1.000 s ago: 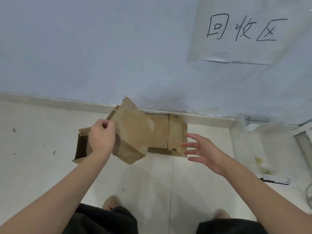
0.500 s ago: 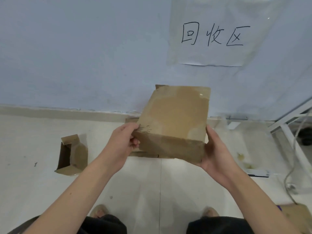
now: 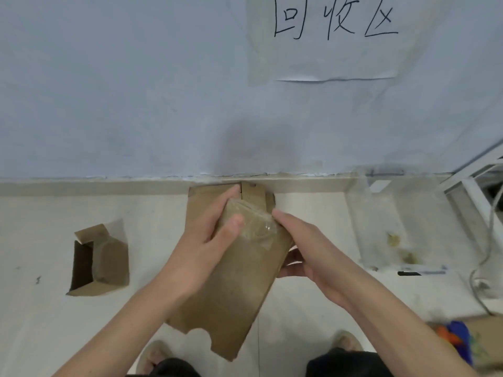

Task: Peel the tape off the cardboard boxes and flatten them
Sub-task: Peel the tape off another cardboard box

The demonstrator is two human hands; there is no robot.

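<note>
**Light box, slick tape: where we take hold**

A pale wall (image 3: 136,91) with a handwritten paper sign (image 3: 334,36) meets a light floor (image 3: 40,322) in front of us. On the floor by the wall lies some flattened cardboard (image 3: 253,193), and off to our left sits a small open box (image 3: 100,261), well apart from our hands.

The box (image 3: 231,289) we are working on is held in the air between us and the floor, tilted, its far end up by the wall and its notched flap hanging near our feet. Clear tape (image 3: 257,227) wraps its far end, wrinkled and glossy. Our left hand (image 3: 206,246) clasps the box from the left, thumb pressed on the top face beside the tape. Our right hand (image 3: 307,257) cups the right edge, its fingers reaching onto the tape; we cannot tell whether they have pinched a loose end.

We judge the box light and thin-walled: stiff along its panels, but quick to buckle at its folds and edges under a hard squeeze. So we would keep the left hand flat on a broad panel. The tape looks slick and stretchy, likely to tear the paper skin if yanked. A lifted wrinkle or corner seems the best place to pinch it.
</note>
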